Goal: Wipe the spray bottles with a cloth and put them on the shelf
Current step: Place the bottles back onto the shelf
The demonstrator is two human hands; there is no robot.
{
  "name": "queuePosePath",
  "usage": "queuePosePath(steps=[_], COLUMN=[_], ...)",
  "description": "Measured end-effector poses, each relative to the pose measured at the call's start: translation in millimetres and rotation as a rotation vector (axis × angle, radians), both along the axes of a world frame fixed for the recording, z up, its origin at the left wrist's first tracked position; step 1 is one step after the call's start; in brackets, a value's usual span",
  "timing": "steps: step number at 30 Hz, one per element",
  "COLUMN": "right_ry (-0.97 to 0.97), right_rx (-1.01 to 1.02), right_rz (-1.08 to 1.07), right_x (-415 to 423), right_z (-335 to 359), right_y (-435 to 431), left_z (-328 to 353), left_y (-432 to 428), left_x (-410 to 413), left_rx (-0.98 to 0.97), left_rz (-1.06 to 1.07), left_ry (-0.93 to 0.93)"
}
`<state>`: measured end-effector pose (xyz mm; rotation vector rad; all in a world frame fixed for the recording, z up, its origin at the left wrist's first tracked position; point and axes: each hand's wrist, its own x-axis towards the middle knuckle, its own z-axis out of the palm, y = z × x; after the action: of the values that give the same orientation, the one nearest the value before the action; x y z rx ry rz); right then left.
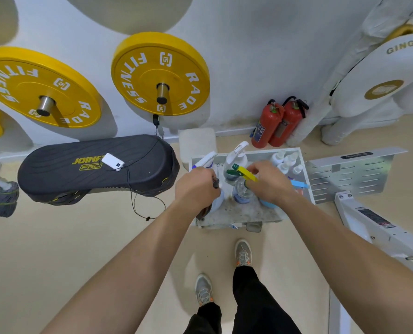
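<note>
A white shelf tray [253,213] holds several spray bottles. My left hand [197,186] is closed around a dark cloth [205,210] that hangs below it, beside a white bottle with a white-purple trigger [206,160]. My right hand [270,183] grips the clear bottle with the yellow trigger [247,174] by its neck, its body [241,194] standing on the tray. A clear bottle with a white trigger [238,153] and a green-trigger bottle [234,170] stand behind. A blue trigger [299,184] sticks out right of my right hand.
Small white bottles [287,160] fill the tray's back right corner. Two red fire extinguishers [277,124] stand by the wall. A black step platform [97,167] with a power bank lies left. A white slotted metal panel [350,172] is at the right. Yellow weight plates [160,73] hang on the wall.
</note>
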<state>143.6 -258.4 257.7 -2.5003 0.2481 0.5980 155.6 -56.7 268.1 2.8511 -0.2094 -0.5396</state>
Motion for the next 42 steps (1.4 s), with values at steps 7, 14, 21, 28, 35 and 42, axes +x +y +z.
queuePosePath(steps=[7, 14, 21, 28, 35, 42], right_ry=[-0.043, 0.008, -0.009, 0.021, 0.040, 0.006], right_rx=[-0.182, -0.246, -0.315, -0.307, -0.314, -0.313], right_rz=[0.236, 0.498, 0.667, 0.687, 0.639, 0.582], right_x=[7.0, 16.2, 19.9, 19.4, 10.9, 3.3], right_z=[-17.4, -11.7, 1.3, 5.7, 13.3, 11.4], right_y=[0.3, 1.3, 1.5, 8.0, 22.1, 25.1], left_z=[-31.3, -28.5, -24.8, -24.8, -20.8, -12.9], left_y=[-4.6, -0.9, 0.3, 3.2, 3.4, 5.9], left_x=[-19.0, -10.6, -4.5, 0.9, -1.2, -5.5], left_rx=[0.099, 0.236, 0.225, 0.199, 0.185, 0.117], left_rz=[0.021, -0.077, -0.092, -0.044, -0.021, 0.018], left_ry=[-0.219, -0.157, -0.099, -0.038, -0.014, -0.007])
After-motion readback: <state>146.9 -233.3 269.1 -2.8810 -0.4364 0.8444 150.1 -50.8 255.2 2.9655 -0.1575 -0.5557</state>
